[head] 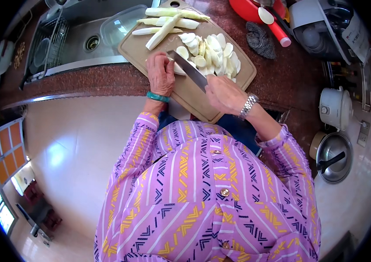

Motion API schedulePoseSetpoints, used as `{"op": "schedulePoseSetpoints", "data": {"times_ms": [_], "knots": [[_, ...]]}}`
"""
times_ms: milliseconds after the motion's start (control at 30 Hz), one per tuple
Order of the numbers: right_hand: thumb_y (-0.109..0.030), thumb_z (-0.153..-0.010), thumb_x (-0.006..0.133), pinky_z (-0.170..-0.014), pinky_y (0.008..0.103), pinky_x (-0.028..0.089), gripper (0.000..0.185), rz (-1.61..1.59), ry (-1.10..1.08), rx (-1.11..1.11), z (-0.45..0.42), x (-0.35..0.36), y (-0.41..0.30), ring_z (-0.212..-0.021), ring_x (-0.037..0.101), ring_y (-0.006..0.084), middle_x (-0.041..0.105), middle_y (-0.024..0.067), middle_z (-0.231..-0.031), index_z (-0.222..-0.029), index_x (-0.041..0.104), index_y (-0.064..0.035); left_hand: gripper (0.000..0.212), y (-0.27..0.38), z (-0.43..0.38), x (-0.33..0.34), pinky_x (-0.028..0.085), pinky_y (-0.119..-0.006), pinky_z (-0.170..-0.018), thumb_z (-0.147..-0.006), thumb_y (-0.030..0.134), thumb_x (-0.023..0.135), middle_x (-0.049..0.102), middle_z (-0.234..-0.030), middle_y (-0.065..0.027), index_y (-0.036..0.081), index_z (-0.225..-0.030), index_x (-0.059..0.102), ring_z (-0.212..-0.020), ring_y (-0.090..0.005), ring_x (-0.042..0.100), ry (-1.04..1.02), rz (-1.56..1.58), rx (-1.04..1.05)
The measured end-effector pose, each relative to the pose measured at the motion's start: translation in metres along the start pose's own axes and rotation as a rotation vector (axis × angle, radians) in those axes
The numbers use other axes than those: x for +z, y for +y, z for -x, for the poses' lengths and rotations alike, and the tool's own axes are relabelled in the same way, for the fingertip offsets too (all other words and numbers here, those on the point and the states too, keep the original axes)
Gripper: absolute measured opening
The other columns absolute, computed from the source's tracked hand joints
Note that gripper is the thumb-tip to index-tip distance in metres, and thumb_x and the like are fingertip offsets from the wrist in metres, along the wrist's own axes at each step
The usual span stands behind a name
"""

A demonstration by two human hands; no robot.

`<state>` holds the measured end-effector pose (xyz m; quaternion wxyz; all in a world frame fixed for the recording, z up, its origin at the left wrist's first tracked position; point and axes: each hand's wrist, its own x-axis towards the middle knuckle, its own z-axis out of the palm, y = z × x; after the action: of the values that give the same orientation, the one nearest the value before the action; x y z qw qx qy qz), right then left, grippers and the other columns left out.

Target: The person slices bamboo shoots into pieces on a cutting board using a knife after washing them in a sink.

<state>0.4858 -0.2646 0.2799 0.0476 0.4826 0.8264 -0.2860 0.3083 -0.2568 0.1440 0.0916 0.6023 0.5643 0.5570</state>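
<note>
My right hand [225, 94] grips a kitchen knife [190, 70] by its handle, which my fingers hide. The blade slants up and left, its tip end beside my left fingers. My left hand [161, 72] is closed over a pale peeled stalk [179, 69], apparently water bamboo, pressing it on the tan cutting board [195, 101]. To the right of the blade lies a heap of oval white slices [218, 54]. Several whole peeled stalks [164, 31] rest at the board's far left, one lying across the others.
A steel sink [74, 36] with a clear plastic tub [119, 26] and a wire rack [52, 42] is at left. A grey scouring pad [260, 40], a red-handled utensil [279, 34] and a white appliance [310, 19] stand right. Further right are a rice cooker [334, 108] and a lidded pot [334, 147].
</note>
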Motion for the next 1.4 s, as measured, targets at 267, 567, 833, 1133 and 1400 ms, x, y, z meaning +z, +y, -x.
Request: {"op": "schedulePoseSetpoints", "data": {"times_ms": [267,567,833,1133,1400], "knots": [[-0.012,-0.079,0.051,-0.072,0.0480,0.049,0.018,-0.036,0.058,0.092,-0.030,0.036,0.004,-0.078,0.061,0.0426,0.061,0.0272,-0.078,-0.077,0.056,0.0049,0.014,0.003,-0.002,0.002,0.041,-0.041,-0.079,-0.081,0.005,0.062,0.054,-0.098,-0.0152,0.003,-0.086,0.049,-0.089,-0.0330,0.051,-0.023,-0.001,0.000],[-0.008,-0.080,0.051,-0.063,0.0482,0.045,0.016,0.007,0.001,0.022,-0.006,0.017,-0.002,-0.069,0.058,0.0439,0.056,0.0279,-0.067,-0.072,0.049,0.0058,0.014,-0.003,0.004,0.004,0.042,-0.039,-0.077,-0.081,0.004,0.061,0.053,-0.098,-0.0161,0.002,-0.086,0.047,-0.087,-0.0326,0.051,0.017,-0.021,-0.012],[-0.010,-0.080,0.050,-0.064,0.0481,0.046,0.017,-0.028,0.114,-0.040,-0.042,0.029,0.002,-0.071,0.058,0.0443,0.057,0.0281,-0.069,-0.073,0.051,0.0060,0.023,-0.001,0.003,0.000,0.043,-0.039,-0.081,-0.080,0.005,0.064,0.052,-0.107,-0.0171,0.003,-0.096,0.047,-0.092,-0.0330,0.052,-0.013,0.039,-0.074],[-0.007,-0.080,0.049,-0.064,0.0490,0.046,0.015,-0.039,0.056,-0.016,-0.003,0.007,0.001,-0.070,0.058,0.0442,0.056,0.0283,-0.067,-0.077,0.048,0.0071,0.042,-0.001,-0.001,-0.020,0.034,-0.047,-0.094,-0.079,0.024,0.071,0.046,-0.117,-0.0182,0.007,-0.112,0.052,-0.109,-0.0371,0.043,0.173,-0.154,-0.089],[-0.010,-0.081,0.049,-0.066,0.0492,0.049,0.017,-0.003,-0.025,0.035,0.004,0.001,-0.006,-0.073,0.061,0.0435,0.060,0.0277,-0.070,-0.082,0.050,0.0066,0.028,0.005,0.000,-0.023,0.043,-0.041,-0.078,-0.076,0.034,0.072,0.053,-0.095,-0.0125,0.010,-0.090,0.064,-0.092,-0.0306,0.051,0.047,-0.307,-0.218]]}}
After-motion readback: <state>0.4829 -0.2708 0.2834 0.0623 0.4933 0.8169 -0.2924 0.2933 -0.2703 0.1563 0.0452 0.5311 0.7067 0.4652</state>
